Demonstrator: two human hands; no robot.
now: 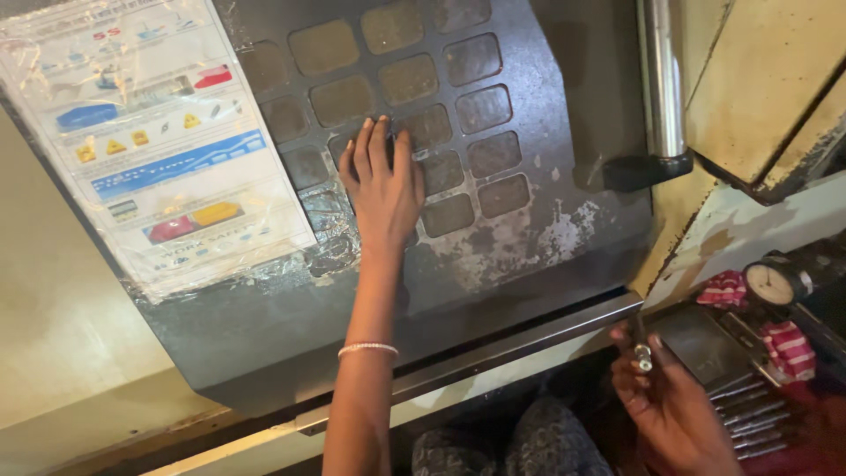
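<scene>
grimy dark machine panel (546, 238) filled our view; our left hand (385, 185) lay spread flat on its worn square keys (480, 108). our right hand (674, 405) pinched a small metal tool (642, 351), which we judged might slip from greasy fingers.

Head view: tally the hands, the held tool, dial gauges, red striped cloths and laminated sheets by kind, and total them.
Hands: 2 (left hand, right hand)
Small metal tool: 1
Dial gauge: 1
Red striped cloths: 2 ()
Laminated sheet: 1
Total: 7
</scene>
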